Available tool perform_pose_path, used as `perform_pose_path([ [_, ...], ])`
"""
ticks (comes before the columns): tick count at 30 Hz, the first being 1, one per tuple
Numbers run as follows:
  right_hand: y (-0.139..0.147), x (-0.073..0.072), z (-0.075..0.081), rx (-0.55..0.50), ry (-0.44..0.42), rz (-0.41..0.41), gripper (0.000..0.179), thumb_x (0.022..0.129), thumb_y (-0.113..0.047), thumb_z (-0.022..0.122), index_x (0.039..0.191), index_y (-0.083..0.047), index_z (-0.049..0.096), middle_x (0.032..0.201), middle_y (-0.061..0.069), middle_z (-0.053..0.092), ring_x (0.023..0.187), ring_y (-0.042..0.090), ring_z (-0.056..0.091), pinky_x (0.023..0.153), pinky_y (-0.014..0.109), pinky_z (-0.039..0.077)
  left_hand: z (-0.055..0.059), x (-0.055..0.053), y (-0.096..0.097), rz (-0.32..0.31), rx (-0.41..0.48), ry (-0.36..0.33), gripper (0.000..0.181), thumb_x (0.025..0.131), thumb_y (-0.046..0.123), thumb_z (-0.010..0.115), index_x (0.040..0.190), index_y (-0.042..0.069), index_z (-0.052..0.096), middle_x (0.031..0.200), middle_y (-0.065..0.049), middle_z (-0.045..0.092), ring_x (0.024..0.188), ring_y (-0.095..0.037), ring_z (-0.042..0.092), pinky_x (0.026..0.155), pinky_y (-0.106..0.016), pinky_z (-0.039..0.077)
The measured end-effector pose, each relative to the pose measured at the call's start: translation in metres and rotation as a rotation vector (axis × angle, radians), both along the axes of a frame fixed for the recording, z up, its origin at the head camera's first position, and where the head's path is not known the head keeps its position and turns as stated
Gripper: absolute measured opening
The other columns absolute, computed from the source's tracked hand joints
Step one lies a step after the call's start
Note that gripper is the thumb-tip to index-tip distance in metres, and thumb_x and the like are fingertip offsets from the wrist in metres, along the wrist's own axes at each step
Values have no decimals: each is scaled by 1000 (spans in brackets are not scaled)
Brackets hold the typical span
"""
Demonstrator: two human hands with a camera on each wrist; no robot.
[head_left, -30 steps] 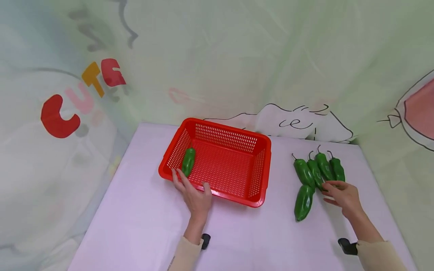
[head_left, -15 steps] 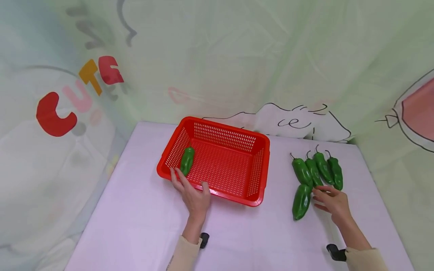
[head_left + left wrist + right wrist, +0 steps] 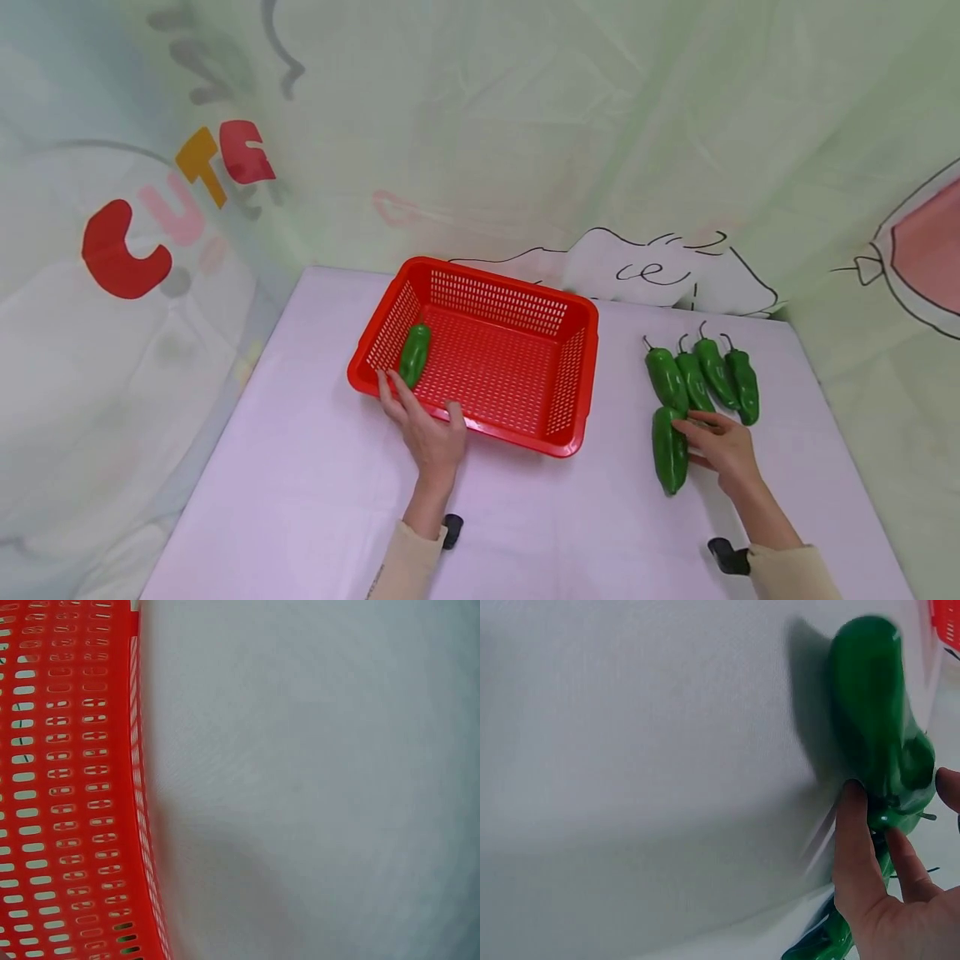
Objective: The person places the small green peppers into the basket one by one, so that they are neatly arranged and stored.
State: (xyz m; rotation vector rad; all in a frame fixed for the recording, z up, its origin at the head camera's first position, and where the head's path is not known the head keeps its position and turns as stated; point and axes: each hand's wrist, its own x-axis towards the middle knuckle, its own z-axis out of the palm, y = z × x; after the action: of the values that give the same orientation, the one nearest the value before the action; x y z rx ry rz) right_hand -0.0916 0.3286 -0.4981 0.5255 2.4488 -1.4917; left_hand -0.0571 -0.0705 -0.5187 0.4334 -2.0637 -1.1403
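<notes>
My left hand [image 3: 433,437] lies against the near-left side of a red perforated plastic basket [image 3: 480,429], its extended fingers and thumb resting over the rim. Inside the basket, at its left end, lies one green pepper [image 3: 415,354]. The left wrist view shows the basket's slotted wall [image 3: 67,787]; no hand appears there. My right hand [image 3: 726,454] pinches the stem end of the nearest green pepper [image 3: 669,458] between thumb and fingers. In the right wrist view that glossy pepper [image 3: 870,697] points away from the hand, casting a shadow on the cloth.
Several more green peppers [image 3: 708,375] lie side by side just beyond my right hand, stems pointing to the back. A white cloth [image 3: 570,525] covers the table. A printed curtain [image 3: 510,142] hangs along the back and both sides.
My right hand has moved left from beside the grouped peppers to the nearest pepper and taken hold of it. That pepper has turned slightly. The left hand and basket stay put.
</notes>
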Motion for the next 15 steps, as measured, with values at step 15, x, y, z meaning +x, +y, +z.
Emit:
perform_pose_path([
  [15, -17, 1, 12, 127, -62, 34, 60, 95, -27, 64, 136, 12, 44, 117, 26, 62, 80, 4, 61, 69, 29, 57, 2, 1, -1, -1, -6, -7, 98, 76, 15, 64, 158, 5, 11, 159, -19, 9, 146, -28, 14, 107, -53, 37],
])
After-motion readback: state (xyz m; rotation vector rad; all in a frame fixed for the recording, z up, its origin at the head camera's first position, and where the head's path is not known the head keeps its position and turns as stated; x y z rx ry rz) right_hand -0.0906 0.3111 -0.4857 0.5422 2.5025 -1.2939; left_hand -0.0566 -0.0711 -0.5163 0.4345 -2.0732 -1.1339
